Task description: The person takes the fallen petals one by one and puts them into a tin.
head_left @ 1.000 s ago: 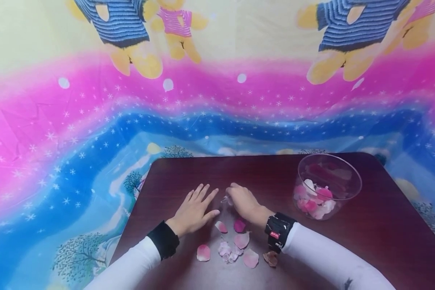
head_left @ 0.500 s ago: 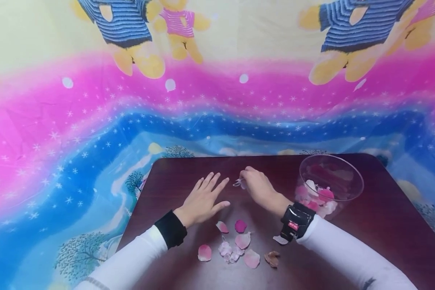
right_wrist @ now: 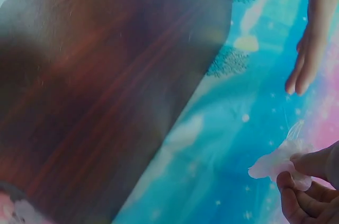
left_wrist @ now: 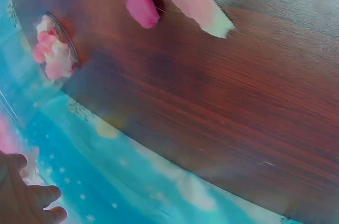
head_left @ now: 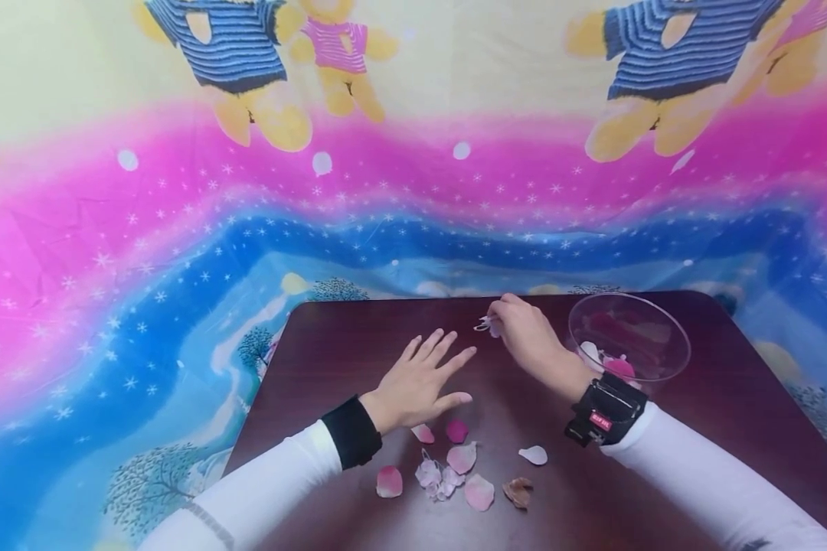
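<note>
Behind the table (head_left: 358, 329) there hung a large printed cloth (head_left: 413, 180), which was visible also at its left and right sides. The upper part was cream, then came a pink band (head_left: 386, 164) and a wavy blue band (head_left: 413, 241), both with small white snowflakes. At the top stood 4 yellow figures in 2 blue and 2 pink striped shirts; they were perhaps bears, but the upper edge of the view cut them. Lower down were printed trees (head_left: 155, 478). Soft folds crossed the cloth. The table was dark reddish brown, with wood grain, rounded far corners and a pale shine of light on its surface.
</note>
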`<state>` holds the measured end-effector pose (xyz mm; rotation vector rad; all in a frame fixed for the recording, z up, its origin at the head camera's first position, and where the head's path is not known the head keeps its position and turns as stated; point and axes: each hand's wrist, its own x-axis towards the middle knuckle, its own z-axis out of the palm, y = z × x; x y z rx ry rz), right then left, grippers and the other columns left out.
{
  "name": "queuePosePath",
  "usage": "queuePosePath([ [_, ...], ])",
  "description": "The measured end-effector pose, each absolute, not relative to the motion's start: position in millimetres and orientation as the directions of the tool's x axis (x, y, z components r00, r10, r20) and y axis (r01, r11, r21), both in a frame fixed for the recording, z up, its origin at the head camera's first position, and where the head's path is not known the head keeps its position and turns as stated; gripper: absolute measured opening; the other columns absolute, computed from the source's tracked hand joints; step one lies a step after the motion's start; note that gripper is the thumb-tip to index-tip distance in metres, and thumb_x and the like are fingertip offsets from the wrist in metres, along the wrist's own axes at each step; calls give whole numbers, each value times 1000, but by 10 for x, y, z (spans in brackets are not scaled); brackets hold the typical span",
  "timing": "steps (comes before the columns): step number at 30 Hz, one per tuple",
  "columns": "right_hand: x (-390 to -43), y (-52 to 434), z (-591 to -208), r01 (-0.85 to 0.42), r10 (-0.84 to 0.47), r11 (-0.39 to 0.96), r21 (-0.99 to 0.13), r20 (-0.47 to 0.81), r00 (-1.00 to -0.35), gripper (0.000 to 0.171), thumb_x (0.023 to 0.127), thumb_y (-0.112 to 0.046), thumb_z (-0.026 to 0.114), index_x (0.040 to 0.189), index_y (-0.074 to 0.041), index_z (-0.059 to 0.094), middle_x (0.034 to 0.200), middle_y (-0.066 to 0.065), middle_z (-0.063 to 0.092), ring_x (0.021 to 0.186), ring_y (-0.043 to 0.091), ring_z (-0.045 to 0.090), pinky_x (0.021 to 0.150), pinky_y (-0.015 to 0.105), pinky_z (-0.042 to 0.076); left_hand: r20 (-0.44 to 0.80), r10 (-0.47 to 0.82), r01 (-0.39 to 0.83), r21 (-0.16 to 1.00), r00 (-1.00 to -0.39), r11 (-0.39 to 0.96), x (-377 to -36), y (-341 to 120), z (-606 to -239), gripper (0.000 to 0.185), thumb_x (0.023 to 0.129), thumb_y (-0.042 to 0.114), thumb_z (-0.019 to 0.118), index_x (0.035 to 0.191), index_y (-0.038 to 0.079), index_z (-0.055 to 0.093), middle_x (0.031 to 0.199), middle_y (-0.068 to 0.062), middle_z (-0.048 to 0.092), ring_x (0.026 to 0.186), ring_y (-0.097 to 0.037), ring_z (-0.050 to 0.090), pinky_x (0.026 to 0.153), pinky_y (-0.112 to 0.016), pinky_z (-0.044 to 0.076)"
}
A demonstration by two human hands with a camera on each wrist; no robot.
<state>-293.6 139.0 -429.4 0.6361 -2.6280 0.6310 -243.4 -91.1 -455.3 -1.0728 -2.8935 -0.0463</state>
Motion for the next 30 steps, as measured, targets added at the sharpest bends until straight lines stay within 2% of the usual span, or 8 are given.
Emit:
queuePosePath([
  [6, -2922, 1600, -4205, -472, -305, 816, -334, 446, -842, 7, 95, -3, 66, 94, -4, 73, 85, 6, 63, 75, 22, 65, 70, 41, 56, 42, 678, 678, -6, -734, 735, -2406, -760, -4515, 73, 101, 66, 37, 163, 36, 14, 171, -7, 19, 160, -27, 13, 128, -53, 17],
  [12, -2915, 1830, -4176, -488, -294, 807, -331, 492, -820, 7, 92, 2, 66, 93, -1, 72, 89, 12, 68, 84, 28, 67, 74, 47, 56, 61, 684, 685, -19, -727, 729, -2396, -620, -4447, 73, 101, 67, 37, 163, 37, 14, 171, -6, 20, 160, -26, 13, 128, -52, 18],
  [19, -2885, 2181, -4083, -452, -234, 839, -304, 547, -803, 8, 87, 4, 66, 85, -1, 72, 81, 13, 66, 74, 29, 63, 64, 48, 53, 62, 711, 711, -23, -701, 703, -2353, -487, -4377, 74, 100, 68, 36, 163, 38, 11, 171, -5, 19, 160, -26, 13, 128, -51, 18],
  [22, -2878, 2337, -4037, -428, -214, 854, -296, 550, -808, 7, 85, 3, 65, 86, 1, 72, 84, 17, 67, 75, 32, 64, 65, 52, 52, 59, 714, 713, -33, -698, 700, -2324, -473, -4375, 74, 100, 69, 35, 163, 39, 10, 171, -4, 19, 160, -25, 13, 128, -50, 18],
  [26, -2883, 2538, -4014, -372, -197, 884, -284, 495, -846, 8, 85, 1, 64, 88, 3, 71, 86, 21, 68, 80, 37, 66, 68, 57, 52, 58, 718, 717, -34, -694, 696, -2290, -460, -4372, 73, 100, 69, 35, 163, 39, 10, 171, -4, 19, 160, -25, 13, 128, -50, 19],
  [30, -2908, 2693, -4049, -311, -191, 914, -260, 400, -896, 9, 86, 0, 60, 85, 0, 70, 82, 18, 67, 80, 37, 66, 69, 58, 52, 57, 722, 722, -34, -689, 691, -2276, -454, -4377, 73, 100, 68, 36, 163, 39, 12, 171, -5, 20, 160, -25, 13, 128, -50, 20],
])
